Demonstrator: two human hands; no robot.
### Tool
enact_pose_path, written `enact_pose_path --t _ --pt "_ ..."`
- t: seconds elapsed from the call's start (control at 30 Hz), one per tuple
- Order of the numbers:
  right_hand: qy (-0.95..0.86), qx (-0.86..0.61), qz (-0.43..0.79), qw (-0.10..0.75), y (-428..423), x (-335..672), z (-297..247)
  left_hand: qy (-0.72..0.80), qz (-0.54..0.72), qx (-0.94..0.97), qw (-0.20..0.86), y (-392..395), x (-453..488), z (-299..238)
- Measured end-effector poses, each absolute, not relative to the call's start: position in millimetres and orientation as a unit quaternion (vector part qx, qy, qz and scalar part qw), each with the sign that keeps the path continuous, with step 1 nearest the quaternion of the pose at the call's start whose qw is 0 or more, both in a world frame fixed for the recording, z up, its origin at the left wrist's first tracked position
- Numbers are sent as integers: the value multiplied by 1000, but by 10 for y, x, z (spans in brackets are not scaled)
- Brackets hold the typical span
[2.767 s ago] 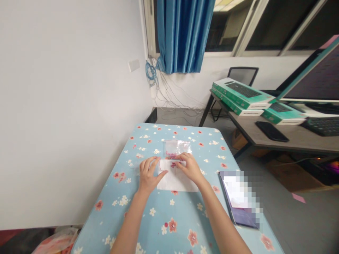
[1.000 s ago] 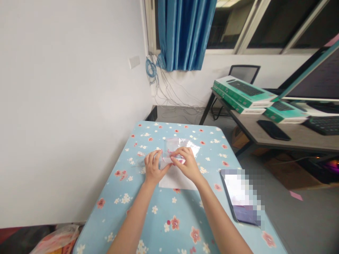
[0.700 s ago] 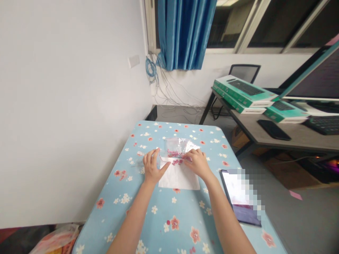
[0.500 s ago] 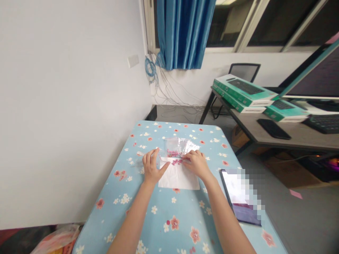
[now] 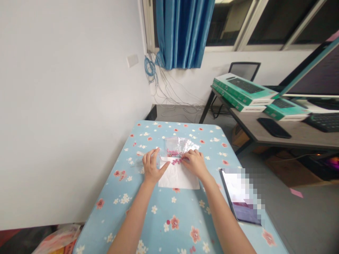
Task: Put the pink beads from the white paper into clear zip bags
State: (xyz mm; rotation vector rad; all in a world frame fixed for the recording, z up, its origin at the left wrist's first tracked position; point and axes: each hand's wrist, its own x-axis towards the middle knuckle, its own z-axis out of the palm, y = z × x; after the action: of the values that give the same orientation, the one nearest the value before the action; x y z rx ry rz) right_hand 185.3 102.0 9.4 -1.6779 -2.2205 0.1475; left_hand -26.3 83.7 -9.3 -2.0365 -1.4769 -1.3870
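Small pink beads [image 5: 176, 162] lie in a cluster on a white sheet [image 5: 178, 178], with more pink beads [image 5: 173, 153] just behind, by a clear plastic bag [image 5: 180, 143]. My left hand [image 5: 153, 168] is at the sheet's left edge, thumb stretched over it and apart from the other fingers. A thin reddish string curves from near its index fingertip toward the sheet; whether the fingers hold it is unclear. At the right end of the cluster, my right hand [image 5: 195, 163] has thumb and index finger drawn together. What lies between those fingertips is too small to make out.
The blue flowered table [image 5: 148, 225] bears a tablet [image 5: 239, 197] at right. A wall [image 5: 66, 106] runs along the left. Beyond, a desk [image 5: 265, 130] holds green keyboard boxes [image 5: 243, 90], a black phone [image 5: 274, 127] and a monitor [image 5: 317, 74]. Cables hang below the blue curtain [image 5: 184, 35].
My right hand has shifted very slightly left at the beads, its fingers bunched a little more. My left hand stays where it was.
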Motion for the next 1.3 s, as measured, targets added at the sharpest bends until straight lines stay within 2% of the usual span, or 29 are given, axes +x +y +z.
enact_pose_path --t 0.17,0.4,0.7,0.83,0.93,1.07,1.17,1.3 --pt "-755 -591 106 265 1011 1811 238 -512 -474 -705 127 836 -260 -90" --pt "-754 -496 182 390 873 1540 576 -507 -474 -708 133 843 -250 -105" --pt "-773 -490 186 358 778 1299 562 -500 -472 -716 123 848 -260 -131" --pt "-749 -491 191 401 867 1446 553 -501 -476 -712 125 846 -262 -125" --pt "-706 -545 167 420 984 1711 437 -502 -479 -708 130 845 -264 -116" --pt "-627 -672 145 366 1108 2089 136 -498 -483 -709 131 848 -268 -113" --pt "-595 -710 167 337 1162 2255 -57 -506 -477 -708 125 851 -269 -114" --pt "-545 -724 195 376 1240 2306 -166 -499 -485 -708 123 852 -267 -108"
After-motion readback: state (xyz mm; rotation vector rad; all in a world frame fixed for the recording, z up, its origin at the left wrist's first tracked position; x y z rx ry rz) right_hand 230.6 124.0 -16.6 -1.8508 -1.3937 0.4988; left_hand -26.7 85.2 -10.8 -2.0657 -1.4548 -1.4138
